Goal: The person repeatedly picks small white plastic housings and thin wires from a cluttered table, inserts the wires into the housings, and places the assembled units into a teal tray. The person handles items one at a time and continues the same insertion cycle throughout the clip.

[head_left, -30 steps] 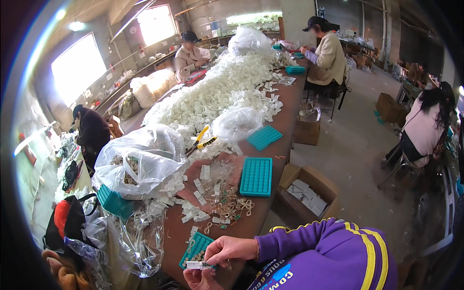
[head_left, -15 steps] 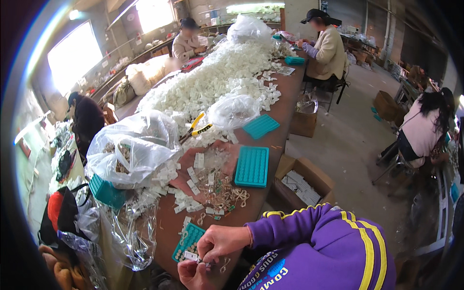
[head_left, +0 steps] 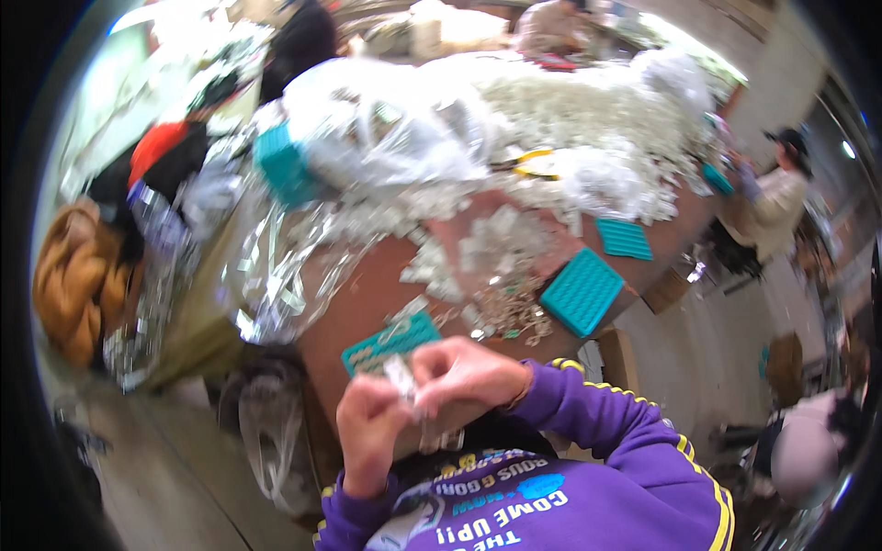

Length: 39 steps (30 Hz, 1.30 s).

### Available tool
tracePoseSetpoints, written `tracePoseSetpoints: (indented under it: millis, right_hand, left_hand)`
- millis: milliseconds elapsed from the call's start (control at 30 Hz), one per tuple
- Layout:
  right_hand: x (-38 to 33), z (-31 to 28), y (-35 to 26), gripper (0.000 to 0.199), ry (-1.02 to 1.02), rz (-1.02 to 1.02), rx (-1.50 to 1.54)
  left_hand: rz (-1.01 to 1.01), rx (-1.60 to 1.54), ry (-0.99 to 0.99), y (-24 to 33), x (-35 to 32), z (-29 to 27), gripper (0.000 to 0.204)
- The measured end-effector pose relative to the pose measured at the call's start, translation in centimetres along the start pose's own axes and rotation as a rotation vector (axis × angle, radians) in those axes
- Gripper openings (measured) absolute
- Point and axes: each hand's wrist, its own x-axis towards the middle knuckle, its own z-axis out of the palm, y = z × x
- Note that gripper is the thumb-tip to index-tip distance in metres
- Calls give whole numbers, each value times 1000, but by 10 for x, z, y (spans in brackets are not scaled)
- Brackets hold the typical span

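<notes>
Shifted view: white piece (head_left: 399, 375) between hands (head_left: 469, 374)

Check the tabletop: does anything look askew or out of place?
Yes, mildly: the yellow-handled pliers lie among heaped small white plastic pieces, a stray tool that could get buried. Blur makes damage impossible to judge.

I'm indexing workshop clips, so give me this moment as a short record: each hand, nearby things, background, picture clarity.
Left hand: fingertips closed on a small white piece
Right hand: fingertips at the same piece; exact grip blurred
Just beyond hands: teal tray with small pale pieces in it
Farther right: larger teal tray on the brown table
Table's far part: heap of white pieces, yellow-handled tool
Background: seated co-worker in a cream top, at right
Clarity: motion-blurred; fine detail unreadable
</notes>
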Motion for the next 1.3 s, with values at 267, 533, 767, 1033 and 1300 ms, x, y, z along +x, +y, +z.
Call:
tracePoseSetpoints:
  millis: [267,533,767,1033,1300]
  right_hand:
    - [7,10,-5,17,291,-319,-531]
    - [5,22,9,7,439,-447,-729]
    - [5,25,1,7,455,-486,-868]
    - [8,35,22,5,450,-389,-507]
    - [5,11,23,17,524,-456,-313]
  left_hand:
    - [144,-171,324,-9,17,10,16]
    - [241,-54,317,-15,17,14,14]
    - [194,-55,270,-18,14,9,15]
    - [-62,-650,208,-27,13,17,14]
    - [39,-855,238,-27,14,2,19]
